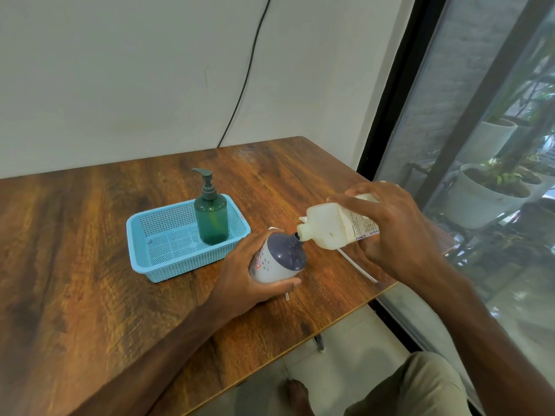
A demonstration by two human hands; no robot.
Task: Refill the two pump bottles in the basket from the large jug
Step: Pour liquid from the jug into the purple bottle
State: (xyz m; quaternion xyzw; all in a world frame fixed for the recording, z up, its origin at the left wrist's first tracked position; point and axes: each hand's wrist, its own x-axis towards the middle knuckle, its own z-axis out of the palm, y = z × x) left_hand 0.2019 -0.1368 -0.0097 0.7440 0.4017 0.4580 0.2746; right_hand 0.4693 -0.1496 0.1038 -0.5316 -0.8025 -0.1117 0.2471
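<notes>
My left hand (pixel 246 277) grips a white bottle with a dark blue shoulder (pixel 279 259), tilted, its pump off and its neck open. My right hand (pixel 393 226) holds the translucent white jug (pixel 327 226) tipped on its side, its spout touching the bottle's neck. A dark green pump bottle (pixel 211 219) stands upright in the light blue basket (pixel 156 270), at its right end. A thin white tube (pixel 357 265), seemingly the removed pump's, lies on the table under my right hand, partly hidden.
The wooden table (pixel 90 280) stands against a pale wall. Its right edge runs close to a glass window with potted plants (pixel 483 196) outside. A black cable (pixel 246 76) hangs down the wall. My knee and a bare foot show below the table edge.
</notes>
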